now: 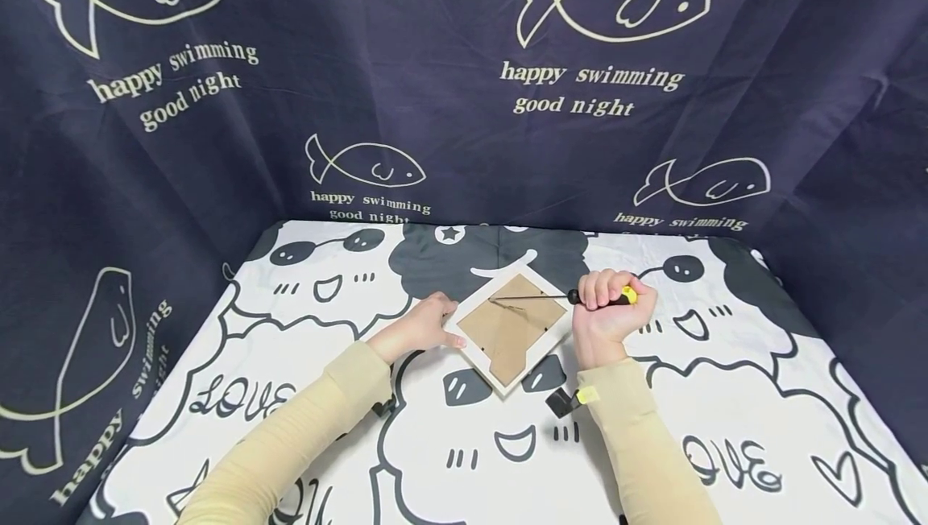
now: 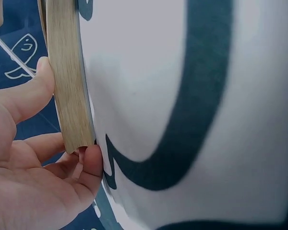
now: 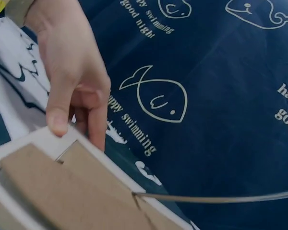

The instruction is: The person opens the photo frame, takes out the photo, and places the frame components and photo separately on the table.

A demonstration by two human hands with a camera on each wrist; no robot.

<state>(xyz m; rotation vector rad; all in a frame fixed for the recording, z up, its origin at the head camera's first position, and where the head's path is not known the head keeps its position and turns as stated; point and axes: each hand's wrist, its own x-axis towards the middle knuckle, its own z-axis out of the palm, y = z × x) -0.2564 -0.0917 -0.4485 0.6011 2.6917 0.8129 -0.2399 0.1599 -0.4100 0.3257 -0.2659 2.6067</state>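
Note:
A picture frame (image 1: 483,357) lies back up on the patterned cloth, its white border around a brown backing board (image 1: 500,332). My left hand (image 1: 424,324) grips its left corner; in the left wrist view the thumb (image 2: 41,86) lies over the back and the fingers curl at the wooden edge (image 2: 69,72). My right hand (image 1: 609,307) is wrapped around the black and yellow handle of a screwdriver (image 1: 532,298). Its shaft reaches left over the board, and in the right wrist view the tip meets a small dark tab at the board's edge. A brown cardboard stand flap (image 3: 53,187) lies over the backing.
White cloth (image 1: 326,275) with dark cartoon drawings covers the table. Dark blue curtains (image 1: 464,106) with fish prints hang behind and at both sides. A black strap piece with a yellow tag (image 1: 586,394) is at my right wrist.

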